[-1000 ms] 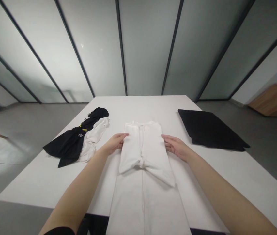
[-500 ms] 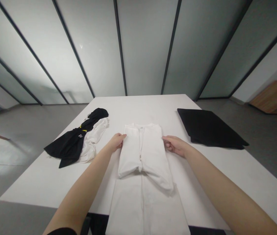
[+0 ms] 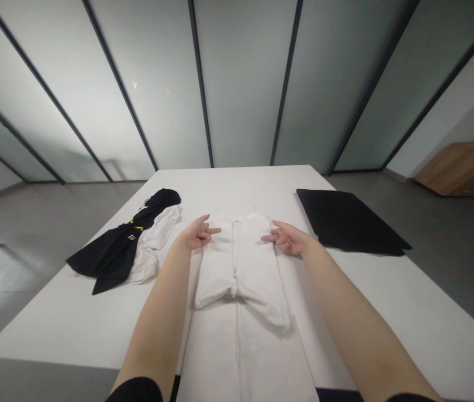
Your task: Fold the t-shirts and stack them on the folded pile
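**White garment (image 3: 257, 273), partly folded, laid between two bare hands on a white table (image 3: 65, 329)**

Far left of the frame: grey floor (image 3: 65, 212).

Left of centre, on the table: one black garment (image 3: 115, 251), crumpled, slanting from middle left up towards the centre, with a small yellow detail (image 3: 137, 227) and white lettering (image 3: 132, 237) too small to read surely. Along its right side, partly covered by it: one white cloth (image 3: 147, 257), rumpled.

Just left of centre: left hand (image 3: 198, 234), reaching up from the lower edge, black sleeve (image 3: 136, 389) at bottom. Thumb raised, fingers parted, nothing gripped; fingertips extend over the upper left edge of the white garment. Whether they press on the cloth cannot be told.

Centre to bottom centre: the white garment, a seam down its middle. Upper portion doubled over in a shorter layer, its lower edge uneven and lower at right; the long portion beneath runs down across the near table edge and out of the frame.

Just right of centre: right hand (image 3: 289, 240), released likewise, fingers spread and pointing left over the garment's upper right edge; contact cannot be told.

Right of centre, on the table: one flat black piece (image 3: 349, 223), well apart from the white garment.

Far right: wooden panel (image 3: 467, 167), beyond the table.
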{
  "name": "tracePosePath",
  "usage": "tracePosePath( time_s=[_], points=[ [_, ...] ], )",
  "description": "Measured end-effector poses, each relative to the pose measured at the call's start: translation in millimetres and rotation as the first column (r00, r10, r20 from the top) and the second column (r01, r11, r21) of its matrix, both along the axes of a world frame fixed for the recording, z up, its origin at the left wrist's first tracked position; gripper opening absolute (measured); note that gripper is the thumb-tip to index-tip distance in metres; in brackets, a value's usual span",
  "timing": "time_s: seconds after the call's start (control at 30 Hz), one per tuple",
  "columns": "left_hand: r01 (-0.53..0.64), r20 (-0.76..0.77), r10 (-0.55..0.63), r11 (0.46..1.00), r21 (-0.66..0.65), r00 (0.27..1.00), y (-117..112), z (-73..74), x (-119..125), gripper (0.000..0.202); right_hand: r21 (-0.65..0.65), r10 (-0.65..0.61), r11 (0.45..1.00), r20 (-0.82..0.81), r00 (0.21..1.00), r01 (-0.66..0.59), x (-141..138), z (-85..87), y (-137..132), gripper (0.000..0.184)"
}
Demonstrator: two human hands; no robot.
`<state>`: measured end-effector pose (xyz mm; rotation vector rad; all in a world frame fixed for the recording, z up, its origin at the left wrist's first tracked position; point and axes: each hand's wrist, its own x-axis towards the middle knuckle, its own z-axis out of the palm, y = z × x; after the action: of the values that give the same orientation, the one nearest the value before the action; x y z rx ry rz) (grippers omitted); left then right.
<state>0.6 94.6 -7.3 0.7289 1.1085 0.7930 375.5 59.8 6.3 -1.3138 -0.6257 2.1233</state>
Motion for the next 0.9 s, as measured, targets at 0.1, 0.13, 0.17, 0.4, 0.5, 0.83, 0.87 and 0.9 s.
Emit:
tracePosePath(
  time_s=[0.1, 0.13, 0.17, 0.4, 0.5, 0.83, 0.87, 0.9],
  points=[
    [-0.008, 0.332, 0.05, 0.992, -0.127, 0.942, -4.5, -1.0, 12.1, 0.046, 0.028, 0.006, 1.0, -0.03, 1.0, -0.005, -10.5, -0.1, 7.5, 0.045],
    [-0.023, 0.378, 0.08, 0.988, -0.153, 0.922, -5.7, -1.6, 16.0, 0.052, 0.035, 0.0, 0.999, -0.041, 0.999, 0.002, -14.9, 0.0, 9.7, 0.049],
    [-0.041, 0.398, 0.107, 0.984, -0.172, 0.911, -6.7, -2.2, 19.3, 0.056, 0.044, -0.014, 0.999, -0.056, 0.998, 0.016, -19.4, 0.0, 11.6, 0.052],
    [-0.173, 0.35, 0.227, 0.969, -0.178, 0.909, -5.0, -5.0, 23.8, 0.052, 0.115, -0.056, 0.991, -0.153, 0.987, 0.075, -39.4, -6.3, 17.1, 0.055],
    [-0.245, 0.262, 0.265, 0.964, -0.106, 0.928, -2.2, -5.6, 24.4, 0.038, 0.135, -0.106, 0.982, -0.161, 0.981, 0.128, -43.0, -8.3, 19.8, 0.044],
    [-0.554, 0.356, 0.444, 0.768, 0.322, 0.822, 0.3, 14.8, 42.9, 0.042, 0.595, -0.412, 0.702, -0.107, 0.905, 0.39, -74.7, 2.0, 34.6, 0.036],
    [-0.556, 0.366, 0.437, 0.754, 0.349, 0.822, -1.1, 17.6, 40.0, 0.047, 0.638, -0.434, 0.644, -0.149, 0.889, 0.422, -74.0, 2.5, 35.6, 0.042],
    [-0.544, 0.362, 0.424, 0.758, 0.36, 0.83, -2.6, 19.7, 35.9, 0.05, 0.658, -0.451, 0.607, -0.178, 0.875, 0.447, -71.7, 2.2, 36.7, 0.048]
  ],
)
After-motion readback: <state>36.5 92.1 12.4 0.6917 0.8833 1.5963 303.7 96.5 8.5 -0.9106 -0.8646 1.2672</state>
